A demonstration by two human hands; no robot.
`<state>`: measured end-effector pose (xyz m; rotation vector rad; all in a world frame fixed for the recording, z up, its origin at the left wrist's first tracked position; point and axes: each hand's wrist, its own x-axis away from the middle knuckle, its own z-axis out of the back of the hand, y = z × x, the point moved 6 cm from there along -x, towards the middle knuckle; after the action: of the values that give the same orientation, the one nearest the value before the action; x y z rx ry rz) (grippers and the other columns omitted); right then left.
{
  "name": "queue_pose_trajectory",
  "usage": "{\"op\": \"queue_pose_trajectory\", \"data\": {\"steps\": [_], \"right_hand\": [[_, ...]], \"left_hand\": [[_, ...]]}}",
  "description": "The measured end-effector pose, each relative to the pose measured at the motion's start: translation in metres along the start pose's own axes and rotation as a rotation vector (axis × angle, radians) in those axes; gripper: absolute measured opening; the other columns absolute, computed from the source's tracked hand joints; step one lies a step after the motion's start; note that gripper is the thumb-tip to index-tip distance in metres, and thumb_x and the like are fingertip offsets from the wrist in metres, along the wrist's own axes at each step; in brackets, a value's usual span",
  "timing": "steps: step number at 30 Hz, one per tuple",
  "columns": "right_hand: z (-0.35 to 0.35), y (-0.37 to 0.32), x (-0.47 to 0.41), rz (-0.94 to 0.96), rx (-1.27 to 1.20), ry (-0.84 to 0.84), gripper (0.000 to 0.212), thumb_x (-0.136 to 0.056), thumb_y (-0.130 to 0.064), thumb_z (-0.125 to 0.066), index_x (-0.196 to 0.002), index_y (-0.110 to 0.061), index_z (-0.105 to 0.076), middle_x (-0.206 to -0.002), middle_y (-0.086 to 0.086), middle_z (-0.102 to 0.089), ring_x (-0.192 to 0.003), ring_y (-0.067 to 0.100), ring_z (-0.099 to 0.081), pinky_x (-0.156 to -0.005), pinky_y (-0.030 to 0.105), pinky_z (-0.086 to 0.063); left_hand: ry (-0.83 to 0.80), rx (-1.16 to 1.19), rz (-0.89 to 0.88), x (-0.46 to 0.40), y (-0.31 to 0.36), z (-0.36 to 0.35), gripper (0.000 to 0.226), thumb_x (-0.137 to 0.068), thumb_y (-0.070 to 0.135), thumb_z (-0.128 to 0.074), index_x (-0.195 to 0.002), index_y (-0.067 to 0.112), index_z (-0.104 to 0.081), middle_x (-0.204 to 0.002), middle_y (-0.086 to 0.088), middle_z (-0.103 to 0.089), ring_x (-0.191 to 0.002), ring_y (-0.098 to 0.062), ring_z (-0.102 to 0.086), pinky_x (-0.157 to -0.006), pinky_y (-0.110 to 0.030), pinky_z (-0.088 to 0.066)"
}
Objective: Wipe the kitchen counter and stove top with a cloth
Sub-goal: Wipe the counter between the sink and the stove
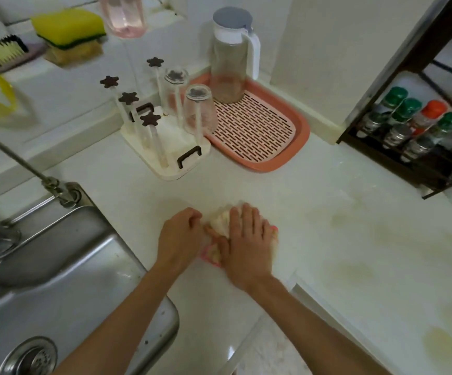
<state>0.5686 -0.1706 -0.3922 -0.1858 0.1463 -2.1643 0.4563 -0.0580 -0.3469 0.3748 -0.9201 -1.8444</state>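
Note:
A small cream cloth with a pink edge lies on the white counter, near its front edge. My right hand presses flat on top of the cloth, fingers spread. My left hand rests just left of it with curled fingers pinching the cloth's left edge. Most of the cloth is hidden under my hands. Yellowish stains mark the counter to the right of the cloth. The stove top is not in view.
A steel sink with a tap lies at the left. Behind stand a white cup rack with two upturned glasses, a pink drain tray holding a jug, and a dark spice rack at right.

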Motion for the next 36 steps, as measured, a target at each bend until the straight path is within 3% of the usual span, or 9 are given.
{"op": "queue_pose_trajectory", "data": {"steps": [5, 9, 11, 13, 16, 18, 21, 28, 36], "right_hand": [[0.016, 0.078, -0.047, -0.348, -0.034, -0.033, 0.072, -0.099, -0.049, -0.021, -0.157, -0.010, -0.003, -0.164, 0.020, 0.002, -0.151, 0.037, 0.004, -0.121, 0.053, -0.001], [0.005, -0.018, -0.035, -0.015, -0.066, -0.045, 0.072, -0.100, -0.054, -0.025, -0.156, -0.020, 0.004, -0.164, 0.020, 0.004, -0.151, 0.037, 0.003, -0.118, 0.051, 0.007], [-0.004, -0.068, -0.001, 0.226, -0.013, -0.149, 0.089, -0.094, -0.062, -0.038, -0.155, -0.021, 0.012, -0.164, 0.017, 0.012, -0.151, 0.035, 0.009, -0.119, 0.052, 0.008], [-0.012, -0.079, 0.021, 0.311, 0.058, -0.241, 0.096, -0.092, -0.064, -0.040, -0.155, -0.019, 0.016, -0.163, 0.013, 0.017, -0.150, 0.030, 0.016, -0.120, 0.051, 0.009], [0.002, -0.038, 0.021, 0.193, -0.023, -0.111, 0.072, -0.097, -0.051, -0.025, -0.156, -0.014, -0.008, -0.165, 0.014, 0.005, -0.152, 0.031, 0.006, -0.117, 0.046, 0.016], [0.013, 0.009, 0.018, 0.008, -0.069, -0.067, 0.082, -0.088, -0.054, -0.012, -0.154, -0.006, -0.021, -0.164, 0.019, -0.002, -0.152, 0.036, 0.000, -0.119, 0.049, 0.010], [0.026, 0.069, 0.029, -0.101, 0.003, 0.027, 0.082, -0.089, -0.053, -0.019, -0.147, 0.004, -0.034, -0.161, 0.023, -0.016, -0.149, 0.042, -0.014, -0.121, 0.051, -0.004], [0.020, 0.162, 0.083, -0.343, 0.007, 0.046, 0.069, -0.101, -0.043, -0.025, -0.153, 0.000, -0.017, -0.164, 0.017, -0.009, -0.151, 0.034, -0.006, -0.123, 0.047, 0.000], [0.037, 0.265, 0.126, -0.750, -0.032, 0.165, 0.076, -0.094, -0.048, -0.014, -0.154, -0.001, -0.011, -0.161, 0.025, -0.011, -0.150, 0.038, -0.008, -0.122, 0.051, -0.006]], "left_hand": [[-0.023, -0.065, -0.057, 0.002, 0.002, -0.011, 0.030, -0.097, 0.014, -0.043, -0.120, 0.016, -0.063, -0.122, -0.002, -0.064, -0.112, -0.021, -0.055, -0.092, -0.023, -0.036], [0.095, -0.040, 0.019, 0.007, -0.001, -0.001, 0.033, -0.098, 0.013, -0.038, -0.121, 0.015, -0.060, -0.123, -0.003, -0.063, -0.107, -0.016, -0.053, -0.090, -0.024, -0.034], [0.162, -0.057, 0.044, 0.013, -0.003, 0.005, 0.029, -0.098, 0.014, -0.037, -0.111, 0.013, -0.062, -0.113, -0.006, -0.066, -0.093, -0.015, -0.052, -0.083, -0.027, -0.035], [0.155, -0.114, 0.045, 0.020, -0.008, 0.001, 0.028, -0.097, 0.016, -0.037, -0.112, 0.012, -0.060, -0.114, -0.008, -0.065, -0.097, -0.023, -0.057, -0.084, -0.031, -0.038], [0.091, -0.199, -0.007, 0.024, -0.009, -0.007, 0.035, -0.095, 0.020, -0.037, -0.123, 0.011, -0.055, -0.123, -0.013, -0.061, -0.112, -0.032, -0.055, -0.097, -0.045, -0.044], [0.061, -0.225, -0.069, 0.026, 0.001, -0.017, 0.035, -0.094, 0.017, -0.039, -0.124, 0.007, -0.054, -0.123, -0.016, -0.061, -0.112, -0.037, -0.053, -0.098, -0.049, -0.042], [0.017, -0.250, -0.152, 0.043, 0.020, -0.041, 0.035, -0.093, 0.012, -0.045, -0.126, 0.003, -0.054, -0.126, -0.020, -0.058, -0.115, -0.039, -0.052, -0.100, -0.048, -0.039], [-0.159, -0.376, -0.342, 0.075, 0.073, -0.124, 0.054, -0.085, 0.034, -0.028, -0.118, 0.005, -0.058, -0.126, -0.018, -0.059, -0.120, -0.036, -0.051, -0.100, -0.050, -0.041], [-0.237, -0.430, -0.387, 0.093, 0.115, -0.173, 0.043, -0.095, 0.025, -0.042, -0.136, 0.013, -0.045, -0.148, -0.010, -0.042, -0.139, -0.027, -0.032, -0.114, -0.049, -0.021]]}}
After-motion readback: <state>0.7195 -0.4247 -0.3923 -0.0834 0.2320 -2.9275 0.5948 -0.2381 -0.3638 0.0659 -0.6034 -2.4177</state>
